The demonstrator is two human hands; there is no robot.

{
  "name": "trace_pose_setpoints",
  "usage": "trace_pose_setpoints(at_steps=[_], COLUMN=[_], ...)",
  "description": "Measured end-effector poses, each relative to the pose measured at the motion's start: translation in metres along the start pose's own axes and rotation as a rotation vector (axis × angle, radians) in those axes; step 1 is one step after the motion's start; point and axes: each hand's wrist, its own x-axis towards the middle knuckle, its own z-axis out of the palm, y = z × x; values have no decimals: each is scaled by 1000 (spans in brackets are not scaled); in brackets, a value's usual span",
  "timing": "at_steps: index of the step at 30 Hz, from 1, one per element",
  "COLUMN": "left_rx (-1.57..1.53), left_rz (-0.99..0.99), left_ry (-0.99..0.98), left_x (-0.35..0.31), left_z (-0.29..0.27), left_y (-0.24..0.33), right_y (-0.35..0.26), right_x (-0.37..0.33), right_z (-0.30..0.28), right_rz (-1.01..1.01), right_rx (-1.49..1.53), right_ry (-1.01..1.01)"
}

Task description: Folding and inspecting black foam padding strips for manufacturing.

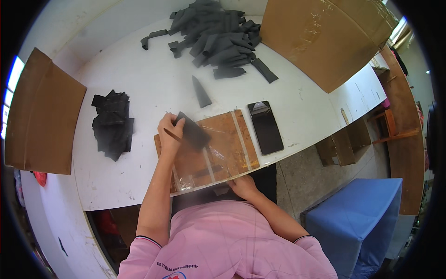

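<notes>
My left hand (pixel 170 132) is closed over the left part of a brown board (pixel 227 132) faced with clear tape. It grips a flat dark grey fabric piece (pixel 195 133), which slants down to the right across the board. A thin brown stick (pixel 172 135) also shows at this hand, crossing the fingers. My right hand (pixel 244 187) is low at the table's front edge, just below the board. Its fingers look curled together, and what they hold is hidden by the edge and too unclear to name. A dark strip (pixel 208 171) lies on the board's lower part.
Dark fabric pieces form a stack (pixel 113 124) on the left and a loose heap (pixel 218 37) at the back. A pointed grey piece (pixel 201 92) lies between. A black phone (pixel 265 128) sits right of the board. Cardboard boxes (pixel 42 116) (pixel 325 39) flank the white table (pixel 153 88).
</notes>
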Motion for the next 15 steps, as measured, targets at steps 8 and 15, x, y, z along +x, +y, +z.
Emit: trace_pose_setpoints(at_steps=[8, 15], left_rx=[-1413, -1714], left_rz=[-507, -697], left_ry=[43, -143], left_x=[-80, -130], left_z=[-89, -69], left_y=[-7, 21], right_y=[-89, -142], right_x=[-23, 4], right_z=[-29, -24], right_rz=[-254, -154], right_rx=[351, 952], right_ry=[-172, 113])
